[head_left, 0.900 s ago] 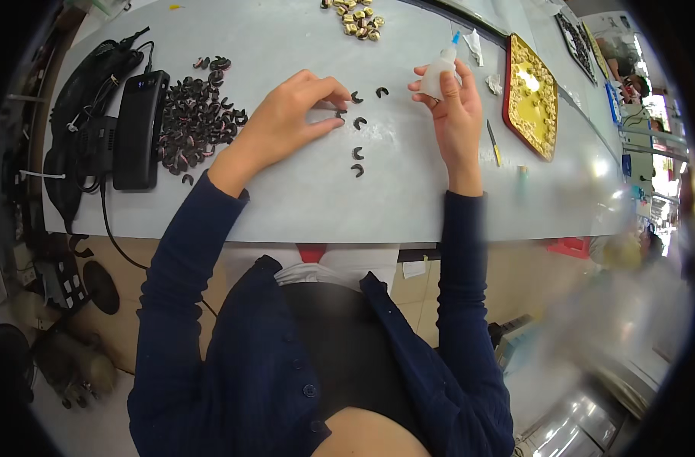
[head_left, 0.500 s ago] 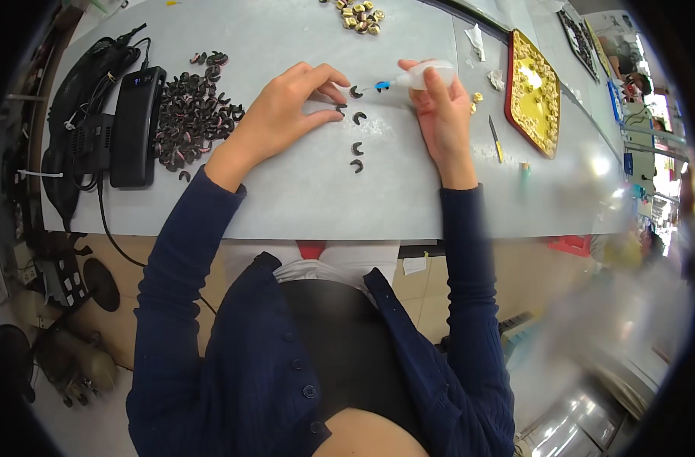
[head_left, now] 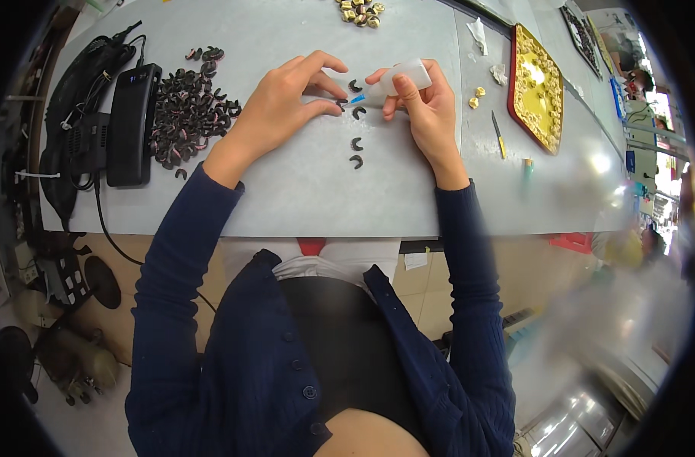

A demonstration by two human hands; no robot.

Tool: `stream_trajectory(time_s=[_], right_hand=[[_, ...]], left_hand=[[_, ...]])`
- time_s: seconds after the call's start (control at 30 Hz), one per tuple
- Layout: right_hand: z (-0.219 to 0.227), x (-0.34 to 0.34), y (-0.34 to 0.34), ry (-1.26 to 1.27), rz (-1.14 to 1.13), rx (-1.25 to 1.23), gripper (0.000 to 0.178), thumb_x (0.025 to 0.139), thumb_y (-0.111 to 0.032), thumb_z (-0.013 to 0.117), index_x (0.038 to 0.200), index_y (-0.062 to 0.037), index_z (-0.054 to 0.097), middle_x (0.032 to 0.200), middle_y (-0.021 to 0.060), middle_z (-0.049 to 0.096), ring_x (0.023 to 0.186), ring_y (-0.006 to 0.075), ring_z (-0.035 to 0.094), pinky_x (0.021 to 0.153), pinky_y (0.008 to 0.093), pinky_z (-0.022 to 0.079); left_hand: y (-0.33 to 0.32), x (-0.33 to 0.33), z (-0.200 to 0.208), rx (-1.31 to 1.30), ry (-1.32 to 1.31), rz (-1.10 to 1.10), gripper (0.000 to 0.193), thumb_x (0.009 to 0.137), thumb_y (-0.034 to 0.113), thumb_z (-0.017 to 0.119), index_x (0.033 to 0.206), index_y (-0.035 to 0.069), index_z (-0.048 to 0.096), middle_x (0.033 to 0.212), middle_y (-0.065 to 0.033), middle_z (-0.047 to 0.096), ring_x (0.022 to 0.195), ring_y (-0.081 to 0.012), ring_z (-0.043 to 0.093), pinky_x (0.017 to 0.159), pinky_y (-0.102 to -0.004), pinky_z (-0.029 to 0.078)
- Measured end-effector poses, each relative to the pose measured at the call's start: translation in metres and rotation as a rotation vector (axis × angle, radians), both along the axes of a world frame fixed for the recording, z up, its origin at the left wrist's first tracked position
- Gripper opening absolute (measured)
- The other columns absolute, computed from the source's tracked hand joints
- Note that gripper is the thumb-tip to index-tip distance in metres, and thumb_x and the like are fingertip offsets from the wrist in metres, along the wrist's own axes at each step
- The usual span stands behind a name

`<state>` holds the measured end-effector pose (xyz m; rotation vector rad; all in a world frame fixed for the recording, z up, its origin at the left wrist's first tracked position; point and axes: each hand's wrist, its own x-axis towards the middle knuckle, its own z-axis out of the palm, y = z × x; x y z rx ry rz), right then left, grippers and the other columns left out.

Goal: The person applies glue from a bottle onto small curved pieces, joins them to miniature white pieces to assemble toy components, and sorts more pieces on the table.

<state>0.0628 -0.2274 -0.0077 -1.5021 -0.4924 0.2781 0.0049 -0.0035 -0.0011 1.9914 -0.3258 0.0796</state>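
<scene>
My left hand (head_left: 283,103) pinches a small dark C-shaped piece (head_left: 342,103) against the grey table between thumb and fingertips. My right hand (head_left: 427,107) grips a white squeeze bottle (head_left: 405,76), tilted, with its blue needle tip (head_left: 357,99) pointing left. The needle's end is beside the piece at my left fingertips; whether they touch cannot be made out. Loose dark C-shaped pieces lie in a rough column: one just beyond the tip (head_left: 355,86), one just nearer (head_left: 359,113), and two closer to me (head_left: 356,144).
Left of my left hand is a heap of dark curved pieces (head_left: 184,114), beside a black power bank (head_left: 134,126) with cables. Gold pieces (head_left: 360,11) lie at the far edge. At right are a yellow tray (head_left: 536,84) of small parts, a slim pointed tool (head_left: 499,135) and crumpled tissue (head_left: 477,36).
My right hand has moved left with the squeeze bottle, bringing the blue tip from the far piece to the one at my left fingertips. My left hand has barely moved.
</scene>
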Motion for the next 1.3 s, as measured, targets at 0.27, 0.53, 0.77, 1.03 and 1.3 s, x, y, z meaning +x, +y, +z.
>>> stream_trajectory(time_s=[0.27,0.53,0.77,1.03,1.3], right_hand=[[-0.002,-0.001,0.001,-0.012,0.008,-0.012,0.027,0.102,-0.027,0.059,0.109,-0.0029,0.048,0.105,0.0186,0.071,0.065,0.0106,0.059,0.064,0.0249,0.054],[-0.003,-0.002,-0.001,-0.012,0.016,-0.026,0.026,0.102,-0.025,0.059,0.109,-0.0031,0.048,0.104,0.0188,0.071,0.065,0.0108,0.058,0.064,0.0255,0.054],[-0.001,0.005,-0.002,-0.022,0.026,-0.025,0.023,0.102,-0.022,0.059,0.108,-0.0035,0.047,0.104,0.019,0.071,0.064,0.0103,0.057,0.062,0.0245,0.052],[0.001,-0.001,0.001,0.072,-0.028,0.017,0.018,0.1,-0.013,0.059,0.106,-0.0024,0.046,0.101,0.0175,0.07,0.061,0.0107,0.058,0.057,0.0242,0.051],[0.003,-0.006,-0.001,0.07,-0.12,0.1,0.019,0.103,-0.021,0.057,0.104,-0.0051,0.046,0.102,0.0164,0.069,0.061,0.0086,0.053,0.057,0.0215,0.045]], left_hand=[[0.001,-0.002,-0.001,0.015,-0.01,-0.004,0.04,0.081,0.003,0.076,0.116,0.006,0.057,0.096,-0.0083,0.073,0.093,-0.0225,0.072,0.085,-0.0316,0.056],[0.001,-0.003,-0.002,-0.007,0.007,-0.013,0.038,0.081,0.002,0.075,0.115,0.006,0.057,0.096,-0.0082,0.073,0.093,-0.0227,0.072,0.085,-0.0318,0.056],[0.001,0.004,-0.004,0.007,-0.001,-0.002,0.038,0.081,0.003,0.075,0.114,0.006,0.058,0.096,-0.0075,0.073,0.093,-0.0216,0.071,0.085,-0.0316,0.056],[0.001,0.002,-0.008,-0.006,-0.014,0.015,0.038,0.079,0.001,0.075,0.113,0.006,0.06,0.093,-0.0076,0.072,0.09,-0.0224,0.071,0.083,-0.0319,0.055],[0.001,-0.009,0.0,-0.039,0.028,-0.011,0.041,0.077,-0.004,0.076,0.114,0.002,0.058,0.099,-0.0106,0.071,0.095,-0.022,0.073,0.084,-0.0312,0.056]])
